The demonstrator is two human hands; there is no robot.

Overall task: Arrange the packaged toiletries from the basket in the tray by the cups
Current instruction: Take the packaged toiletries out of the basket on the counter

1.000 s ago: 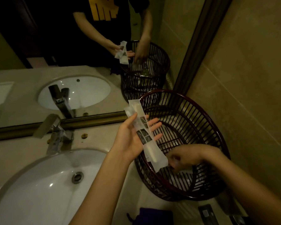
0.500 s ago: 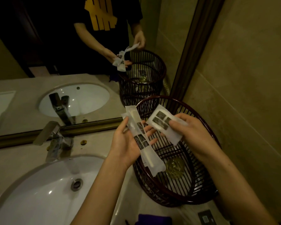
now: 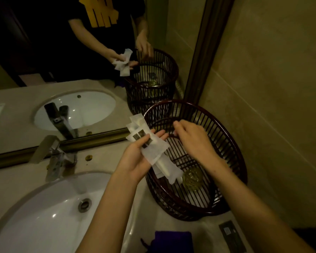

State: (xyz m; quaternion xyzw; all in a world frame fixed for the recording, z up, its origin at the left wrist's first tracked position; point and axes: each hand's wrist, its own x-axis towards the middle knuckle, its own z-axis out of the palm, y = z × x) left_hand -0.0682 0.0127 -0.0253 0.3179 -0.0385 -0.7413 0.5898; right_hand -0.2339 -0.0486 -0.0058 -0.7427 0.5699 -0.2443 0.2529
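Observation:
My left hand (image 3: 135, 157) lies palm up at the left rim of the dark slatted basket (image 3: 232, 152), its thumb pinning a small stack of white packaged toiletries (image 3: 150, 145) with dark printed squares. One long packet (image 3: 169, 168) sticks out below the palm, over the basket. My right hand (image 3: 192, 139) hovers over the basket just right of the stack, fingers loosely curled and holding nothing. A round glass piece (image 3: 192, 178) rests on the basket floor. The tray and the cups are out of view.
The basket stands on a beige counter (image 3: 102, 152) in the corner against a tiled wall (image 3: 272, 88). A white sink (image 3: 44, 216) with a metal tap (image 3: 53, 157) lies to the left. A mirror (image 3: 62, 52) runs behind; a purple cloth (image 3: 171, 240) lies near the front edge.
My right hand lifted a short packet out of the basket, laid it on the stack in my left hand and let go. My left thumb now presses the added packet.

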